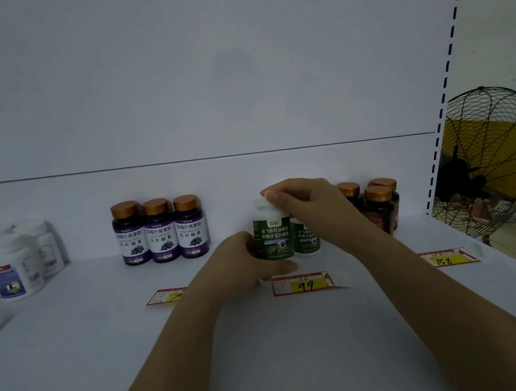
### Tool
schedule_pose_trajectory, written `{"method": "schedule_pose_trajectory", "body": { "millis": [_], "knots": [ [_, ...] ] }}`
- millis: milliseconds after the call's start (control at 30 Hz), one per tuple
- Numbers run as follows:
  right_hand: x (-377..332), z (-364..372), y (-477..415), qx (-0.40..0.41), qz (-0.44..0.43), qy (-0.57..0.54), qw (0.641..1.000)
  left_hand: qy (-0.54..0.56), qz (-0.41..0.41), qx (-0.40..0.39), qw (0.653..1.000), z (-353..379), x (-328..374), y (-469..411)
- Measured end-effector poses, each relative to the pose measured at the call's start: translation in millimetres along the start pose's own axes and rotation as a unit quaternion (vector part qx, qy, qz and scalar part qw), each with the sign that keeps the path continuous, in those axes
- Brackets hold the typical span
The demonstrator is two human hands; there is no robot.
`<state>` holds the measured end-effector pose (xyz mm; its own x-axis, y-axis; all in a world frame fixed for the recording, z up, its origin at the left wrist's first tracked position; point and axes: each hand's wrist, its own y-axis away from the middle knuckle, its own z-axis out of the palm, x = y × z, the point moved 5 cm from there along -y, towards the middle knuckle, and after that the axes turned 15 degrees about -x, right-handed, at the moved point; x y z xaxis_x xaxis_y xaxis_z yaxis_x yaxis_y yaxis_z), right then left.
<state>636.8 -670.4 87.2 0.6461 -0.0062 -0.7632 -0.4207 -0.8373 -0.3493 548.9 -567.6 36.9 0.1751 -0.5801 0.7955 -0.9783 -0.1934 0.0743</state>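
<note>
A white bottle with a green label (272, 237) stands upright on the white shelf (276, 347). My left hand (244, 263) grips its lower body from the left, thumb under the label. My right hand (302, 203) reaches over from the right and its fingertips pinch the white cap. A second green-labelled bottle (305, 238) stands just behind and to the right, partly hidden by my right wrist.
Three purple-labelled bottles with copper caps (160, 231) stand to the left, several white bottles (3, 264) at far left, dark copper-capped bottles (379, 205) to the right. Price tags, one reading 99 (303, 285), lie along the shelf. A black wire fan (492, 161) stands past the right edge.
</note>
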Motion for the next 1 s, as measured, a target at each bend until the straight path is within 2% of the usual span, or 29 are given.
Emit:
{"method": "schedule_pose_trajectory", "body": {
  "millis": [267, 500, 600, 633, 767, 1000],
  "knots": [
    [-2, 0, -2, -0.002, 0.033, 0.001, 0.999, -0.009, -0.014, 0.01, 1.0, -2, 0, 2],
    [0, -10, -1, -0.01, 0.015, -0.143, 0.99, 0.1, 0.076, -0.018, 0.992, -2, 12, 10],
    [3, -5, -3, -0.034, 0.017, -0.192, 0.981, 0.089, 0.08, 0.014, 0.993, -5, 12, 11],
    [3, -2, -3, -0.04, 0.026, -0.181, 0.982, 0.077, 0.073, 0.031, 0.994, -6, 11, 11],
    [1, 1, -3, -0.022, 0.045, -0.017, 0.999, 0.034, 0.044, 0.069, 0.996, -7, 7, 10],
    [-1, -7, 1, -0.033, 0.015, -0.11, 0.993, 0.066, 0.055, 0.022, 0.996, -5, 7, 8]
  ]
}}
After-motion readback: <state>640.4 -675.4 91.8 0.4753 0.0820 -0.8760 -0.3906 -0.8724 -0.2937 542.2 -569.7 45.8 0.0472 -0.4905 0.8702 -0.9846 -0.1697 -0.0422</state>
